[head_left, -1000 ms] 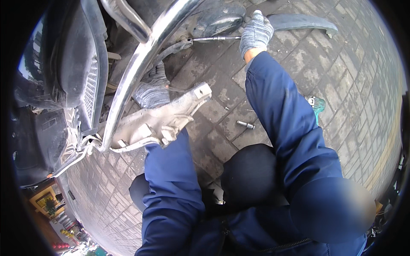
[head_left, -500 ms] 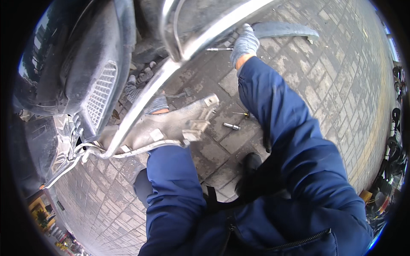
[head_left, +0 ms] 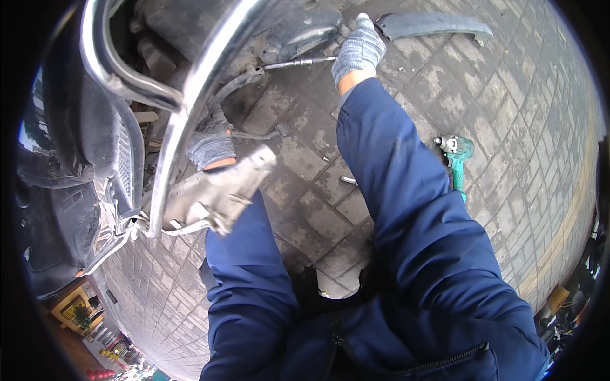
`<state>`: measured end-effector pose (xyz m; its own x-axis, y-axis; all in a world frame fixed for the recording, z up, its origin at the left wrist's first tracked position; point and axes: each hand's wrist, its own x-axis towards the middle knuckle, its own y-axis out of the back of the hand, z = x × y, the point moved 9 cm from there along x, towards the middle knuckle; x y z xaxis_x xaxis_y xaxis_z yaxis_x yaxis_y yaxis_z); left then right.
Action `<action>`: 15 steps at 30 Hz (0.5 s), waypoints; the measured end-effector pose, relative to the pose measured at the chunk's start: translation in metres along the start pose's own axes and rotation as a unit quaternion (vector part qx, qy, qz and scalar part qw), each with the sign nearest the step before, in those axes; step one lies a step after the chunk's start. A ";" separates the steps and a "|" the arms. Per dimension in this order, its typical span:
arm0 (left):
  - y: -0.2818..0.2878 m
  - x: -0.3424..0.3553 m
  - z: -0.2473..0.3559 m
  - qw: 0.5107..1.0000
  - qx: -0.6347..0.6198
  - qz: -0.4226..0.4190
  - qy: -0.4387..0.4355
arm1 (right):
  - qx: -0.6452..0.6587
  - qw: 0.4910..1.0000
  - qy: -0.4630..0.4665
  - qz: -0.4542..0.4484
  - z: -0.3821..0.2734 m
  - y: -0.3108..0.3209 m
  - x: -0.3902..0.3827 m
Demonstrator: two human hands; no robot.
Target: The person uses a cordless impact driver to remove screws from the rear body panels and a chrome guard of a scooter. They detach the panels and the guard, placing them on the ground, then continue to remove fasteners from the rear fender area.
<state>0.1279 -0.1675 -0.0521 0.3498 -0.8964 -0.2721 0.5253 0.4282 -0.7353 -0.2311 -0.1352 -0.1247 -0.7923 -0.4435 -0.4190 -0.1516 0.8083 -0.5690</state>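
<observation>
My right hand [head_left: 359,54], in a grey knit glove, is closed around the end of a long, thin metal wrench [head_left: 298,63]. The wrench runs left to a grey metal arm [head_left: 244,79] on the vehicle's underside. My left hand [head_left: 213,145], gloved alike, reaches in behind the shiny frame tube [head_left: 175,136]. Its fingers are curled among dark parts, and what they grip is hidden. A pedal [head_left: 282,130] on a thin lever sticks out beside that hand. Over my left wrist and forearm lies a beige bracket panel [head_left: 210,190].
A green cordless impact wrench [head_left: 458,152] lies on the paving right of my right forearm. A metal socket [head_left: 347,180] is beside my sleeve. A curved grey plastic trim piece [head_left: 438,26] lies far off. Dark vehicle bodywork [head_left: 70,209] fills the left side.
The view has shifted, so the vehicle parts sit farther left and the green impact wrench now shows. More of the long wrench is visible, and my right hand still holds it.
</observation>
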 end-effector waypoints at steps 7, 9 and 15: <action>0.009 0.003 -0.006 0.998 -0.031 0.048 0.010 | 0.045 0.998 -0.035 0.010 0.010 0.001 0.004; 0.004 0.004 -0.006 1.000 -0.025 0.018 0.007 | -0.010 1.000 -0.023 -0.014 0.007 -0.003 0.006; 0.012 0.015 0.000 1.000 0.017 0.002 -0.014 | 0.006 0.999 -0.032 -0.001 0.002 -0.004 0.004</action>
<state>0.1394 -0.1759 -0.0653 0.3732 -0.8914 -0.2570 0.5497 0.4356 -0.7128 -0.2324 -0.1408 -0.1256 -0.7523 -0.4697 -0.4620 -0.1464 0.8029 -0.5778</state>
